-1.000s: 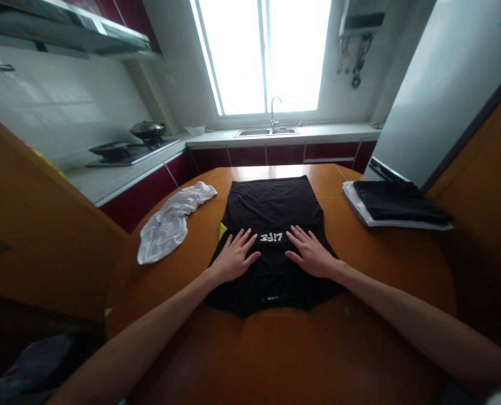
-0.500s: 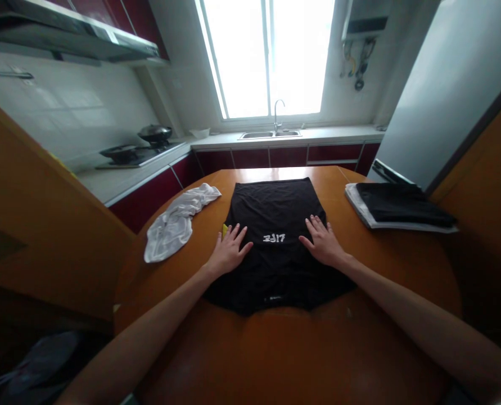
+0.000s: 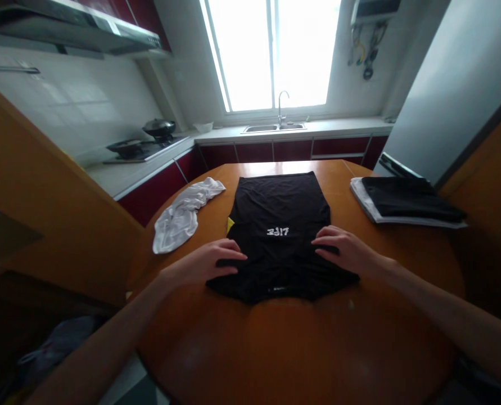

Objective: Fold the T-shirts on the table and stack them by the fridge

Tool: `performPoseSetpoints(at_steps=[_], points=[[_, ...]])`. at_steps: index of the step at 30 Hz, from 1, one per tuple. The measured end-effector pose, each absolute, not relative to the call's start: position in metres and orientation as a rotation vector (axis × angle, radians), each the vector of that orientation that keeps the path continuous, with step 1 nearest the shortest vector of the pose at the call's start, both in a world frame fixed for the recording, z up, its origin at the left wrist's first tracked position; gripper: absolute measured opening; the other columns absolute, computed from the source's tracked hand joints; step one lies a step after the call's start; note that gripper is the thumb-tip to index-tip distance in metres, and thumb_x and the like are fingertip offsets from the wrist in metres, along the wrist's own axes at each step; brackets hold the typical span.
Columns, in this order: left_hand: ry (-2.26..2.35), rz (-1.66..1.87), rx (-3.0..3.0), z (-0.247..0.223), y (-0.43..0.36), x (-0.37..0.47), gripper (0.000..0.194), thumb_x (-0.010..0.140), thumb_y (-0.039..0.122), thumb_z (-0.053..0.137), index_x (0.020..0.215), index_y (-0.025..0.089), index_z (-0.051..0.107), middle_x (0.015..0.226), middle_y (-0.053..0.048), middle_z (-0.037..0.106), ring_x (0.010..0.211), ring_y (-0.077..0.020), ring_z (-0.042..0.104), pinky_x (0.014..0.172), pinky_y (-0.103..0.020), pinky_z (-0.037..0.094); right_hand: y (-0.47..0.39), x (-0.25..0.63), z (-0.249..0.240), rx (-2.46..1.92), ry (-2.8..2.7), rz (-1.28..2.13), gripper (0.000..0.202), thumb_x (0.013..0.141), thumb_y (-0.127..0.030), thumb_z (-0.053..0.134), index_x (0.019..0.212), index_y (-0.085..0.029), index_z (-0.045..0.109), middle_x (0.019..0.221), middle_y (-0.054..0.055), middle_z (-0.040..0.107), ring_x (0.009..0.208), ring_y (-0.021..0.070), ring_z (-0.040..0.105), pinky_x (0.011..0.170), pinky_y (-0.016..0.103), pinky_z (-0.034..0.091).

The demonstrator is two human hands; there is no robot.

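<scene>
A black T-shirt (image 3: 279, 202) with white lettering lies spread on the wooden table (image 3: 301, 349), its neckline towards me. A small yellow patch (image 3: 230, 224) shows at its left edge. My left hand (image 3: 216, 260) is over the shirt's left side near the sleeve, thumb and fingers apart, nothing between them. Over the right side is my right hand (image 3: 343, 247), fingers a little bent and apart from the thumb, also holding nothing. Whether either hand touches the cloth I cannot tell.
A crumpled white garment (image 3: 183, 216) lies on the table's left. On the right sits a stack of folded black and white clothes (image 3: 414, 199). Behind the table run a counter with a sink (image 3: 275, 127) and a stove (image 3: 144, 151); a fridge (image 3: 427, 84) stands at right.
Both hands, flat on the shirt before, have risen and drawn outward and nearer to me, with fingers now curved. The shirt keeps its place on the table; the view has tilted slightly.
</scene>
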State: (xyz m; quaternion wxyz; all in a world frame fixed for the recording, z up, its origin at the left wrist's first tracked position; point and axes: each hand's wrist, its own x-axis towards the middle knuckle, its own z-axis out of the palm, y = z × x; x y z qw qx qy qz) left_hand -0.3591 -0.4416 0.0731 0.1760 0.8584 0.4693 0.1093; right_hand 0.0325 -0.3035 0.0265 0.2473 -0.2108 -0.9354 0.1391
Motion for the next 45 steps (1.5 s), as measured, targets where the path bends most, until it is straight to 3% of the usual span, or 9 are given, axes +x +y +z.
performPoseSetpoints(at_steps=[3, 6, 10, 14, 17, 22, 25, 35, 45], points=[[1.295, 0.129, 2.507, 0.068, -0.475, -0.362, 0.033, 0.092, 0.028, 0.067, 0.125, 0.032, 0.071, 0.115, -0.004, 0.067, 0.105, -0.0193, 0.065, 0.095, -0.029, 0.053, -0.333, 0.056, 0.028, -0.438, -2.716, 0.307, 0.020, 0.094, -0.032, 0.065, 0.110, -0.026, 0.076, 0.106, 0.007, 0.071, 0.099, 0.0199, 0.066, 0.090, 0.034, 0.053], [1.355, 0.093, 2.597, 0.052, -0.496, -0.360, 0.050, 0.087, 0.012, 0.064, 0.132, 0.034, 0.065, 0.122, -0.003, 0.066, 0.111, -0.0195, 0.063, 0.103, -0.030, 0.050, -0.353, 0.072, 0.020, -0.397, -2.820, 0.174, 0.026, 0.089, -0.026, 0.069, 0.114, -0.027, 0.074, 0.110, 0.007, 0.071, 0.101, 0.0210, 0.065, 0.091, 0.037, 0.053], [1.530, 0.066, 2.719, 0.039, -0.507, -0.358, 0.078, 0.085, -0.003, 0.049, 0.148, 0.041, 0.049, 0.146, -0.001, 0.056, 0.132, -0.0228, 0.052, 0.114, -0.041, 0.042, -0.364, 0.080, 0.004, -0.449, -2.818, -0.100, 0.042, 0.089, -0.012, 0.059, 0.129, -0.024, 0.066, 0.121, 0.009, 0.069, 0.109, 0.0242, 0.064, 0.092, 0.040, 0.053], [1.697, 0.000, 2.747, 0.037, -0.507, -0.365, 0.093, 0.084, -0.009, 0.041, 0.156, 0.047, 0.030, 0.155, 0.001, 0.048, 0.139, -0.0253, 0.047, 0.113, -0.046, 0.044, -0.371, 0.080, -0.003, -0.559, -2.805, -0.334, 0.061, 0.082, 0.001, 0.054, 0.138, -0.023, 0.059, 0.128, 0.011, 0.067, 0.112, 0.0276, 0.064, 0.090, 0.042, 0.054], [1.720, 0.009, 2.764, 0.034, -0.504, -0.375, 0.087, 0.086, -0.007, 0.043, 0.156, 0.045, 0.035, 0.151, -0.001, 0.052, 0.137, -0.0253, 0.050, 0.113, -0.045, 0.044, -0.373, 0.082, -0.004, -0.636, -2.775, -0.424, 0.059, 0.080, 0.003, 0.053, 0.134, -0.021, 0.063, 0.127, 0.013, 0.068, 0.110, 0.0299, 0.065, 0.089, 0.045, 0.056], [1.523, 0.185, 2.864, 0.026, -0.501, -0.391, 0.051, 0.096, 0.008, 0.052, 0.140, 0.034, 0.060, 0.134, -0.005, 0.066, 0.128, -0.0225, 0.059, 0.111, -0.039, 0.049, -0.363, 0.096, -0.013, -0.570, -2.703, -0.336, 0.037, 0.091, -0.005, 0.052, 0.118, -0.022, 0.071, 0.119, 0.011, 0.072, 0.108, 0.0266, 0.067, 0.094, 0.044, 0.057], [1.385, 0.309, 2.901, 0.021, -0.503, -0.398, 0.040, 0.101, 0.013, 0.049, 0.133, 0.031, 0.065, 0.131, -0.005, 0.069, 0.125, -0.0203, 0.062, 0.107, -0.035, 0.053, -0.357, 0.105, -0.020, -0.513, -2.644, -0.269, 0.032, 0.095, -0.010, 0.051, 0.114, -0.023, 0.073, 0.115, 0.010, 0.075, 0.105, 0.0245, 0.070, 0.091, 0.041, 0.059], [1.319, 0.493, 2.781, 0.025, -0.509, -0.402, 0.036, 0.102, 0.015, 0.045, 0.127, 0.027, 0.069, 0.131, -0.004, 0.070, 0.121, -0.0187, 0.067, 0.104, -0.031, 0.055, -0.351, 0.116, -0.019, -0.368, -2.643, -0.239, 0.029, 0.097, -0.009, 0.051, 0.112, -0.018, 0.073, 0.111, 0.009, 0.077, 0.101, 0.0217, 0.073, 0.087, 0.037, 0.060], [1.328, 0.456, 2.440, 0.042, -0.527, -0.384, 0.031, 0.102, 0.023, 0.047, 0.117, 0.027, 0.075, 0.119, -0.006, 0.075, 0.108, -0.0209, 0.073, 0.097, -0.030, 0.058, -0.363, 0.128, 0.012, -0.351, -2.690, 0.007, 0.031, 0.099, -0.011, 0.048, 0.109, -0.022, 0.075, 0.105, 0.007, 0.079, 0.095, 0.0192, 0.075, 0.085, 0.031, 0.058]])
